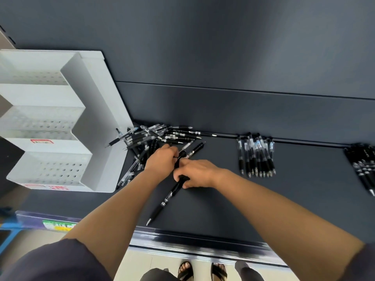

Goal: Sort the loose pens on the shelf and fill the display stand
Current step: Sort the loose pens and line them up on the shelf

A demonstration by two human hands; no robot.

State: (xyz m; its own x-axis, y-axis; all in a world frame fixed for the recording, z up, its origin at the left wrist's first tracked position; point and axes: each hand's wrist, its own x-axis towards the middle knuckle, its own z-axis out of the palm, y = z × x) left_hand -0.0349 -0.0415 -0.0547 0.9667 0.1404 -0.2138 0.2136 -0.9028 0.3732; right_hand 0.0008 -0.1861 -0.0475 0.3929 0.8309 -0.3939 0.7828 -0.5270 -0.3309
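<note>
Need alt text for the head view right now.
The left hand and right hand hold a black pen over the dark shelf. A loose pile lies beside the white stand on the left; a sorted row lies to the right.

Both bare forearms reach forward and converge at the middle. The left forearm [121,201] rises from the lower left, out of a dark short sleeve [50,260]; the right forearm [274,205] comes in from the lower right. The left grip [162,160], knuckles up and fingers curled, pinches the upper end of a black pen [166,199]. The right grip [195,173] touches it, fingers wrapped round the pen's middle.
</note>
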